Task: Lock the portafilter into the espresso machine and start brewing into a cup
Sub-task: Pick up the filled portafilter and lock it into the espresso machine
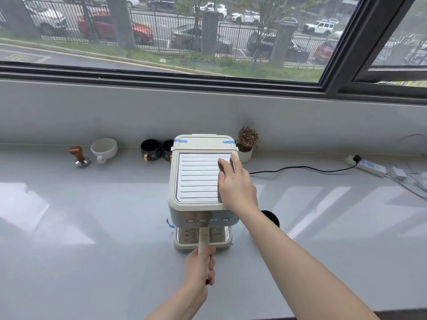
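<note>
The left hand [200,262] wraps its grip closed around the portafilter [204,239] handle, which points straight out beneath the espresso machine [203,179]. Above that grip, the right hand [234,183] presses flat, gripping nothing, likely bracing the machine against the twist.

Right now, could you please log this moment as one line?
left hand: grips portafilter handle | right hand: flat on machine top | cup: none under spout
</note>
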A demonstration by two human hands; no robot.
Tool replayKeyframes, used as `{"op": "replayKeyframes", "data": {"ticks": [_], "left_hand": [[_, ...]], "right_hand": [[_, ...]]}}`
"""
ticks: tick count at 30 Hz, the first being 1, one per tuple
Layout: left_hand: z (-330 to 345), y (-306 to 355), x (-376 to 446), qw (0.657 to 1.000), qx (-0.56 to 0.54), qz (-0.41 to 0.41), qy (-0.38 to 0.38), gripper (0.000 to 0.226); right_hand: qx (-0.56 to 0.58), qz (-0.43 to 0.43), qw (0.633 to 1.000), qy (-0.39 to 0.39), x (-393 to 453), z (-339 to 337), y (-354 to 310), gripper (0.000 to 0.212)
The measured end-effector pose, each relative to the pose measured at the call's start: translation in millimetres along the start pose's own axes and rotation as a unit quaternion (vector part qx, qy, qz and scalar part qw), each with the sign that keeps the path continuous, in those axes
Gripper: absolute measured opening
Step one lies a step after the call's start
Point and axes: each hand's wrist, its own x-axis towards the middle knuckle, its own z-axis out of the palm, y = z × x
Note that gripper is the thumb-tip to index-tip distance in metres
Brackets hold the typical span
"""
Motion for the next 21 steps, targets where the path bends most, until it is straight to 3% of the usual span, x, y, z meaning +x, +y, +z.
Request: {"op": "replayKeyframes", "data": {"ticks": [7, 13, 21], "left_hand": [[8, -4, -4, 0.999, -0.019, 0.026, 0.033, 0.027], [17, -9, -1, 0.994, 0.037, 0.058, 0.082, 0.028], [11, -5, -3, 0.993, 0.078, 0.054, 0.068, 0.028]], "right_hand": [[0.001, -0.007, 1.0, -0.008, 0, -1, 2, 0.04], [-0.004, -0.002, 1.0, -0.008, 1, 0, 4, 0.041], [-0.013, -0.002, 1.0, -0.016, -1, -2, 0, 0.042]]}}
